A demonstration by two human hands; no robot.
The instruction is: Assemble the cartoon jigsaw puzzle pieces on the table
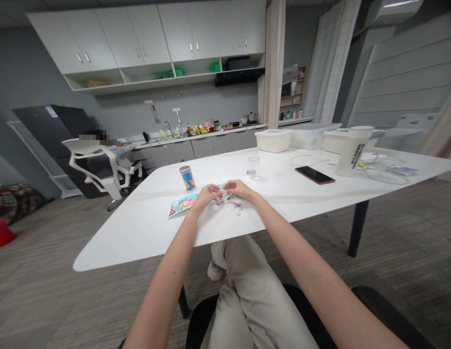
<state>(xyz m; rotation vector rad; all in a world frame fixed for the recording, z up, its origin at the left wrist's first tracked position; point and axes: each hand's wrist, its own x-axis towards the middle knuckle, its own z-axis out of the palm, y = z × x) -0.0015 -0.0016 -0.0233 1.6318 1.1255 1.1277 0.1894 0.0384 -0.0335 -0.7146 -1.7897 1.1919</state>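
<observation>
My left hand (209,193) and my right hand (237,188) are close together above the white table (138,237). Their fingers are bent in a pinch on small colorful pieces that look like jigsaw puzzle pieces (222,195); fingers hide part of these. A small cluster of puzzle pieces (237,208) lies apart, just below my right hand. Left of my left hand rests a colorful picture sheet (182,204) with cartoon figures. Behind it a blue can with a grey lid (187,178) stands upright.
A clear glass jar (253,166) stands beyond my right hand. Farther right are a black phone (314,174), a white tumbler (351,151), cables and white bins (273,141). A person sits in a white chair (92,157) at the back left, near a kitchen counter (207,140).
</observation>
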